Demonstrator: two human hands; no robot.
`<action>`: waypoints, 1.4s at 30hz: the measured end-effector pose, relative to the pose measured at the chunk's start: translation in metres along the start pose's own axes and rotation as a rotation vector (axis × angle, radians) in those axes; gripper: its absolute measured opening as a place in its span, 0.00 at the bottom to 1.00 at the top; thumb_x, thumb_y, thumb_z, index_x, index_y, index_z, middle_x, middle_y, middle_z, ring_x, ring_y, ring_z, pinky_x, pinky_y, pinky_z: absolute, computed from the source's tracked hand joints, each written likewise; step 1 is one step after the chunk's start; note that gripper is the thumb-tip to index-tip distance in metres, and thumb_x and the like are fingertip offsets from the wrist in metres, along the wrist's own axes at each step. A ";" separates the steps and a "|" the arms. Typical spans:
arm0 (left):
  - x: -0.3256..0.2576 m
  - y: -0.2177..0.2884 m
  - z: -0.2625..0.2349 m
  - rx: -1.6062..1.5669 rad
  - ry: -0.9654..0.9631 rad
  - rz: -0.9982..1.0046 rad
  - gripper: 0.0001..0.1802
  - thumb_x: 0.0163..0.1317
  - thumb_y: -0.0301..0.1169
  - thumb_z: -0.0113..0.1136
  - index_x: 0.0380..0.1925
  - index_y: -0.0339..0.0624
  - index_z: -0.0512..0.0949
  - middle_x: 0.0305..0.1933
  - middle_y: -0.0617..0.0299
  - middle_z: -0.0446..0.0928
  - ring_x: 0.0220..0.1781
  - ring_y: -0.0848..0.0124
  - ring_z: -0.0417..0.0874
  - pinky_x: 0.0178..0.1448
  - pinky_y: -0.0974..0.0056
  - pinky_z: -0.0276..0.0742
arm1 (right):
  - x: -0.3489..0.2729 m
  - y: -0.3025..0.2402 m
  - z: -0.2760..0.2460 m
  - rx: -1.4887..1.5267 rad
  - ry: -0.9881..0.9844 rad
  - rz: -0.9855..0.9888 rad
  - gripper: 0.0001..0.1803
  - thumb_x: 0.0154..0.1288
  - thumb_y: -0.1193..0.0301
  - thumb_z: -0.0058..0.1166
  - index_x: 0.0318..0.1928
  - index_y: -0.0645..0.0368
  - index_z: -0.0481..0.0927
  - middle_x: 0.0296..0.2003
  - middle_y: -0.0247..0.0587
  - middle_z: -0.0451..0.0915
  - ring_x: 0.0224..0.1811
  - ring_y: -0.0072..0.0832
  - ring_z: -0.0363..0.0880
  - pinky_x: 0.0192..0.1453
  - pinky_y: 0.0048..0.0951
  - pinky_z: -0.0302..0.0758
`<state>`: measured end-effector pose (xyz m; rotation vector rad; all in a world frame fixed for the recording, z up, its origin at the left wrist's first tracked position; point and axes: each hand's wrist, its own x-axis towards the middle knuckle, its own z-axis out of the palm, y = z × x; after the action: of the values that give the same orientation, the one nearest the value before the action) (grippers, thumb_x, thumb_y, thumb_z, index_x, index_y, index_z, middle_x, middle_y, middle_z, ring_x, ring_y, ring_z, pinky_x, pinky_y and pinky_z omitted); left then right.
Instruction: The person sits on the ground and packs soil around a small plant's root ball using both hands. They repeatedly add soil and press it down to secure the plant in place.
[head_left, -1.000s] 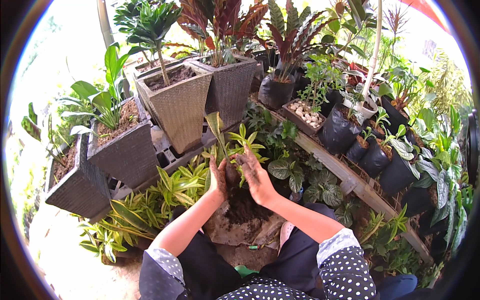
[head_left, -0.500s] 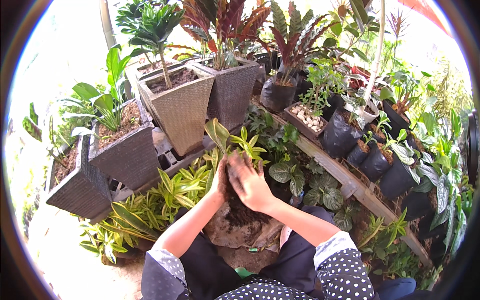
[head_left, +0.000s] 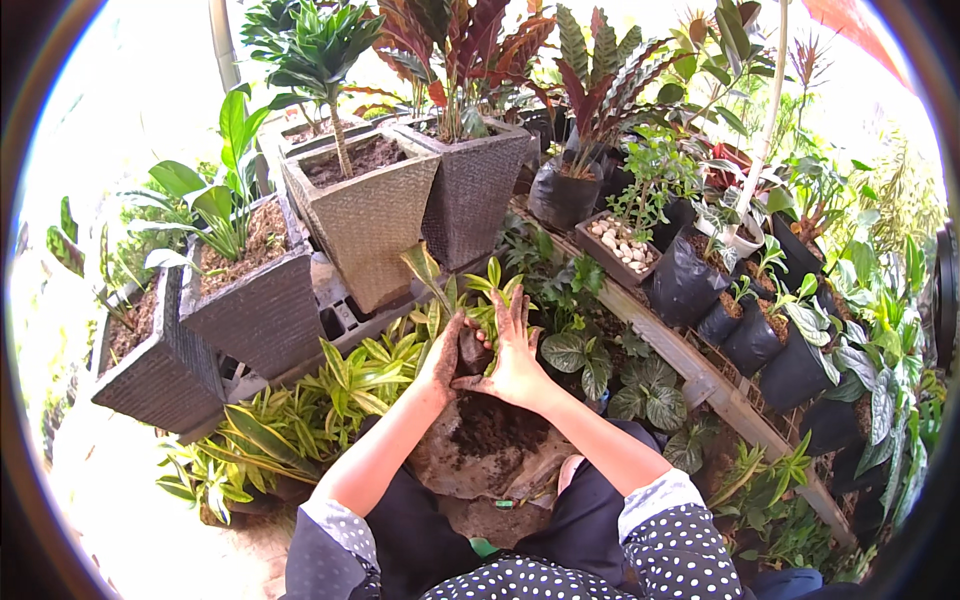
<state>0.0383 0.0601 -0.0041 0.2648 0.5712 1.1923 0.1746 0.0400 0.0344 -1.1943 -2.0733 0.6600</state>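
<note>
My left hand (head_left: 440,362), soil on its skin, wraps round a dark clump of soil (head_left: 472,352); fingertips show at the clump's far side. My right hand (head_left: 513,360) is open beside it, fingers spread and pointing away from me, thumb reaching toward the left palm. Just beyond the left hand rises a yellow-edged leaf (head_left: 422,264); whether it grows from the clump I cannot tell. Below the hands, loose dark soil (head_left: 495,425) lies on a pale, crumpled surface (head_left: 450,465) between my knees.
Tall textured planters (head_left: 365,225) stand at the far left. Low yellow-green plants (head_left: 370,375) crowd in front of them. A slanting rail (head_left: 690,365) runs along the right, with black plant bags (head_left: 690,280) and a box of white pebbles (head_left: 618,245) beyond it.
My right hand has come away from the left and spread its fingers, so the dark clump now shows between them. The left hand keeps nearly the same place.
</note>
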 end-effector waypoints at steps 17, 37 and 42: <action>-0.009 -0.009 0.013 0.376 -0.068 0.224 0.14 0.67 0.42 0.50 0.35 0.43 0.68 0.29 0.61 0.72 0.32 0.71 0.74 0.40 0.67 0.72 | 0.006 0.026 0.009 1.042 -0.408 0.742 0.50 0.41 0.86 0.54 0.67 0.40 0.54 0.50 0.40 0.73 0.51 0.32 0.71 0.52 0.36 0.65; -0.016 -0.007 0.009 0.215 0.005 0.048 0.25 0.68 0.50 0.38 0.56 0.47 0.68 0.55 0.60 0.71 0.58 0.66 0.72 0.63 0.59 0.65 | -0.009 0.005 0.008 -0.385 0.239 -0.366 0.24 0.58 0.63 0.53 0.55 0.54 0.70 0.58 0.39 0.68 0.66 0.35 0.59 0.69 0.58 0.40; -0.010 -0.014 0.013 -0.007 -0.111 0.064 0.26 0.66 0.53 0.41 0.57 0.50 0.67 0.56 0.59 0.71 0.58 0.65 0.71 0.63 0.58 0.65 | -0.009 -0.008 0.011 -0.309 0.373 -0.315 0.25 0.59 0.60 0.51 0.55 0.55 0.70 0.59 0.39 0.68 0.67 0.37 0.58 0.68 0.61 0.37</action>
<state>0.0544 0.0467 0.0024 0.3432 0.4644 1.2329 0.1655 0.0271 0.0297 -1.0237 -2.0171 -0.0329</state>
